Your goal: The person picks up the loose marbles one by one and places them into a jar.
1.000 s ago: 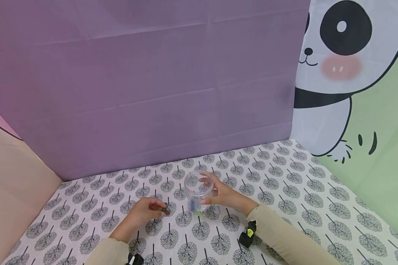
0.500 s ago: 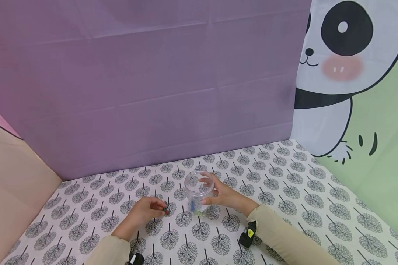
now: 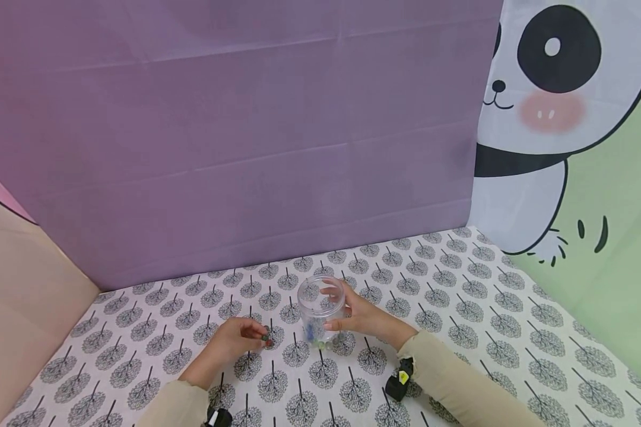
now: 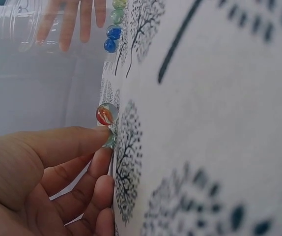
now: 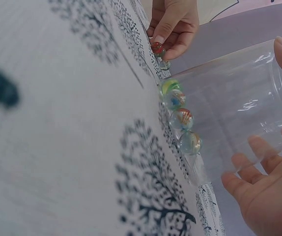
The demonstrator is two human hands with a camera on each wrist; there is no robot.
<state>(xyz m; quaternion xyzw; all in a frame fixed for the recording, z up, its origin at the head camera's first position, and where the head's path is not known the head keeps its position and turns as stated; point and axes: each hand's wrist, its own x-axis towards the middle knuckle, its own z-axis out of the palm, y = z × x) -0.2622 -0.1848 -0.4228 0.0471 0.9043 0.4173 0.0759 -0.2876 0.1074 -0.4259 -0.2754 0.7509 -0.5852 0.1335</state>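
Observation:
In the head view my left hand [image 3: 232, 344] is low on the table, its thumb and fingers pinching a small glass marble [image 4: 110, 141], mostly covered by the fingertips. Right beside it on the cloth lies another marble [image 4: 106, 114], clear with a red-orange swirl. My right hand [image 3: 360, 314] holds a clear, lidless plastic jar [image 3: 320, 308] from its right side, thumb in front and fingers behind. The jar stands upright on the table. Several marbles [image 5: 183, 119] in clear, green and blue lie at its bottom.
A white tablecloth [image 3: 323, 370] with grey tree prints covers the table. Behind it hangs a purple cloth backdrop [image 3: 246, 148]. A panda-printed cloth [image 3: 539, 207] is at the right, a beige one [image 3: 27, 308] at the left. Black wrist cameras [image 3: 397, 382] sit on both wrists.
Both hands and the jar stay in place. The marbles at the left fingertips shift very slightly. The head view tilts a little.

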